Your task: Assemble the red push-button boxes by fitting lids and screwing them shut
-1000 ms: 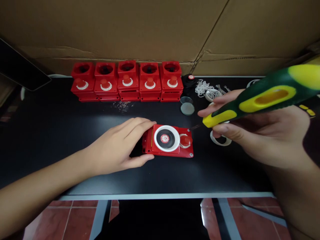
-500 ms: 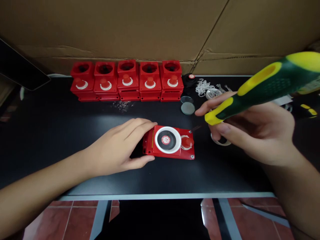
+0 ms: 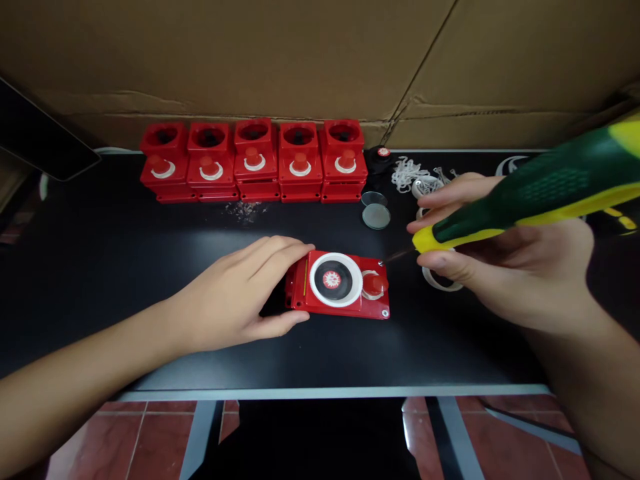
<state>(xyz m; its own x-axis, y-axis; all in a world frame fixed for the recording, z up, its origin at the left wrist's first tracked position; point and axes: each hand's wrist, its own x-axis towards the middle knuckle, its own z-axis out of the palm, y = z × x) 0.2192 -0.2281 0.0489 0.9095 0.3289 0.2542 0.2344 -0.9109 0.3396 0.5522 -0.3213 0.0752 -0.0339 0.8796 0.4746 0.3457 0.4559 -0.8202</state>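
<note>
A flat red plastic unit [image 3: 320,303] with a white-rimmed black dial and a red knob lies in the middle of the black table [image 3: 125,267]. My left hand [image 3: 240,293] clasps its left end, thumb at the front, fingers over the back. My right hand [image 3: 505,260] is closed round a green and yellow screwdriver [image 3: 530,193]. The thin metal tip of the screwdriver rests at the screw in the unit's back right corner.
Several identical red units [image 3: 253,163] stand in a row against the cardboard wall. Two clear round lenses [image 3: 375,212], white rings [image 3: 440,280] and a heap of small white parts [image 3: 407,172] lie right of them. A dark slab [image 3: 40,143] leans at the left.
The screwdriver handle has turned in my right hand, its yellow side rolling from top to underside. The red unit and my left hand have stayed put.
</note>
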